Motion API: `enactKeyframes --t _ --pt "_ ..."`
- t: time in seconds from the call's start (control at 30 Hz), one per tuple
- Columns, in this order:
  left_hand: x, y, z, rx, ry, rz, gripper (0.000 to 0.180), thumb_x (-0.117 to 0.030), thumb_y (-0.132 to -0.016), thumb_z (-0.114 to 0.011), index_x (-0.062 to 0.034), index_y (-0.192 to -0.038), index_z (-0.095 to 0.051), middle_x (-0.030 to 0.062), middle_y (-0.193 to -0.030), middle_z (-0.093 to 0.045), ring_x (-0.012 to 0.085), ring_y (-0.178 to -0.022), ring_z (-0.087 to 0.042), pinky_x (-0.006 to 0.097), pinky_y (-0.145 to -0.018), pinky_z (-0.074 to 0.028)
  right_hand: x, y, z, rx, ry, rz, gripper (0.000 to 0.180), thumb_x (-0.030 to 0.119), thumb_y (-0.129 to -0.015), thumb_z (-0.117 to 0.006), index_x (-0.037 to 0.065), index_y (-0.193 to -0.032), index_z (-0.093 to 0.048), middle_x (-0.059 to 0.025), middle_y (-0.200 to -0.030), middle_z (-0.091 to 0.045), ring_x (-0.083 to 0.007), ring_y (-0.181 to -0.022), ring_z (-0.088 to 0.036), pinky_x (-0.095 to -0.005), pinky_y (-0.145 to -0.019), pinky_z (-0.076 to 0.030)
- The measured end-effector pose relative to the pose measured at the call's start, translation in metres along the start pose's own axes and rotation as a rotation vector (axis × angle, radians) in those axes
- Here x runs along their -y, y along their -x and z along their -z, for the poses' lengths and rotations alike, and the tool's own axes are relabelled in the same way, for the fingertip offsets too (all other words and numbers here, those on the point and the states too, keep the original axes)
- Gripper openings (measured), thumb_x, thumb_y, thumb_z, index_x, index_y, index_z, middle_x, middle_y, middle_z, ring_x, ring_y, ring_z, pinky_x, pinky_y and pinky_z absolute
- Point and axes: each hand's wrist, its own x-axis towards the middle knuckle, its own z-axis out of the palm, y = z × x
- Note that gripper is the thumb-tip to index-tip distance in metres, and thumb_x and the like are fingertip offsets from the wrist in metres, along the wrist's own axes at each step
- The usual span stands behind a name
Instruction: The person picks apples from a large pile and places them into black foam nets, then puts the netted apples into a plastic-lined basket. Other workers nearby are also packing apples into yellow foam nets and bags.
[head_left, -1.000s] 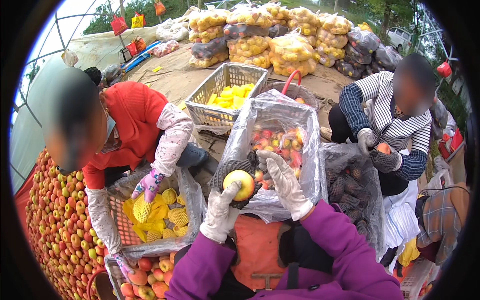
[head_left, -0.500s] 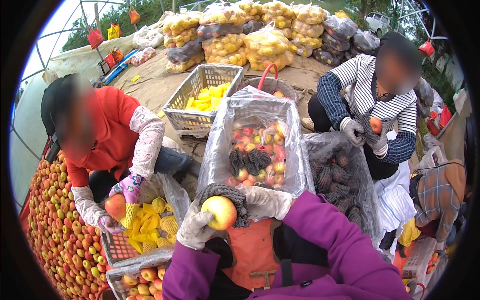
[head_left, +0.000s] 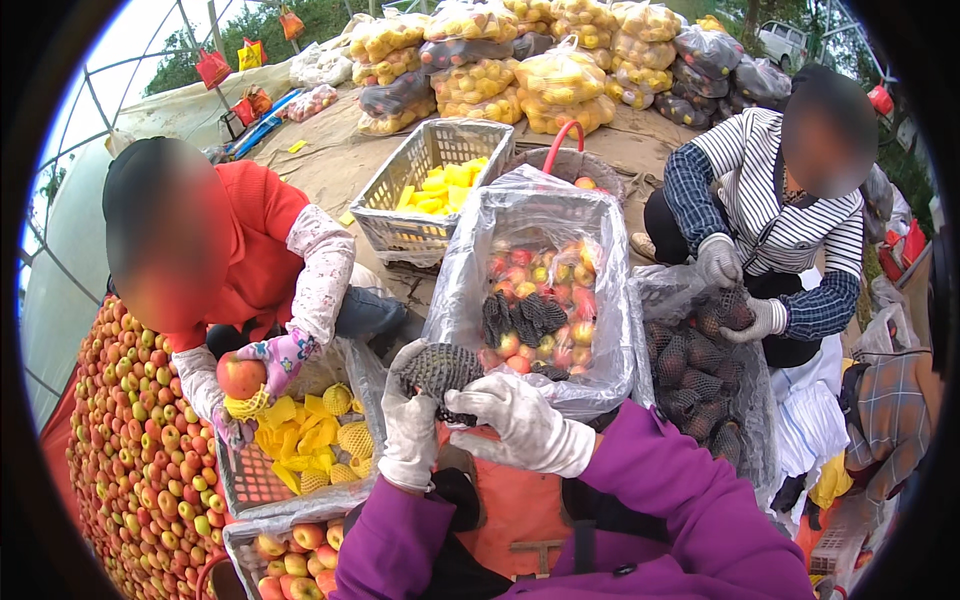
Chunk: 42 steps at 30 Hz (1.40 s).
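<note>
In front of me an apple (head_left: 440, 370) is covered by a dark grey foam net sleeve, its mesh stretched over the fruit. My left hand (head_left: 408, 430), in a whitish work glove, is closed round its left side. My gloved right hand (head_left: 525, 425) pinches the net's lower right edge. Just beyond them stands a plastic-lined crate (head_left: 455, 300) of red and yellow apples, with loose dark foam nets (head_left: 525, 318) on top. Another lined crate (head_left: 755, 430) to the right holds several apples in dark nets.
At left a co-worker in red (head_left: 265, 240) slips a yellow net on an apple, over a crate of yellow nets (head_left: 300, 440). A co-worker in stripes (head_left: 770, 200) sits at right. An apple heap (head_left: 140, 450) lies far left; bagged fruit (head_left: 480, 75) is stacked behind.
The apple was half bare in my left hand; the dark net now covers it. My right hand has come round to the net's edge. The right co-worker's hands have lowered to the netted apples.
</note>
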Motion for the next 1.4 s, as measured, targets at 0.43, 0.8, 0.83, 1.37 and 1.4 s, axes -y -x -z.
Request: enactKeyframes --t 0.43,0.8,0.83,1.37,1.4 --pt "-0.007 0.012 -0.031 0.120 -0.109 0.148 0.074 -0.044 -0.089 -0.063 -0.0020 -0.142 -0.034 0.0144 -0.140 -0.044 0.0258 -0.129 -0.044 0.040 -0.108 -0.034 -0.034 0.007 -0.022 -0.196 -1.190 -0.704 0.054 0.023 -0.087 -0.071 0.006 -0.131 -0.044 -0.0066 -0.122 -0.054 -0.0161 -0.114 -0.052 -0.0317 -0.099 -0.043" --pt "0.008 0.014 -0.034 0.205 -0.754 -0.421 0.101 -0.017 -0.059 -0.092 -0.0059 -0.142 -0.035 0.0144 -0.134 -0.048 0.0283 -0.127 -0.047 0.038 -0.107 -0.038 -0.023 0.009 -0.012 -0.199 -1.333 -0.809 0.048 0.025 -0.095 -0.060 0.005 -0.135 -0.042 -0.0064 -0.129 -0.052 -0.0170 -0.121 -0.050 -0.0326 -0.103 -0.043" --pt "0.008 0.015 -0.035 0.185 -0.756 -0.417 0.099 -0.016 -0.060 -0.091 -0.0058 -0.141 -0.036 0.0139 -0.132 -0.049 0.0282 -0.125 -0.049 0.038 -0.107 -0.039 -0.023 0.010 -0.014 -0.183 -1.338 -0.791 0.048 0.025 -0.095 -0.059 0.005 -0.135 -0.042 -0.0066 -0.130 -0.052 -0.0173 -0.121 -0.050 -0.0328 -0.103 -0.043" --pt "0.008 0.010 -0.041 0.257 -0.355 -0.315 0.098 -0.024 -0.068 -0.087 -0.0057 -0.145 -0.030 0.0140 -0.135 -0.047 0.0263 -0.120 -0.052 0.037 -0.101 -0.043 -0.014 0.014 -0.004 -0.078 -0.514 -0.510 0.042 0.035 -0.098 -0.049 0.006 -0.129 -0.046 -0.0066 -0.115 -0.057 -0.0159 -0.108 -0.055 -0.0298 -0.089 -0.048" --pt "0.011 0.012 -0.040 0.198 -0.537 -0.394 0.085 -0.020 -0.070 -0.086 -0.0050 -0.139 -0.038 0.0127 -0.128 -0.050 0.0243 -0.115 -0.053 0.036 -0.098 -0.044 -0.010 0.012 -0.004 -0.044 -0.488 -0.543 0.042 0.031 -0.097 -0.048 0.004 -0.129 -0.045 -0.0087 -0.118 -0.055 -0.0178 -0.109 -0.054 -0.0306 -0.092 -0.046"
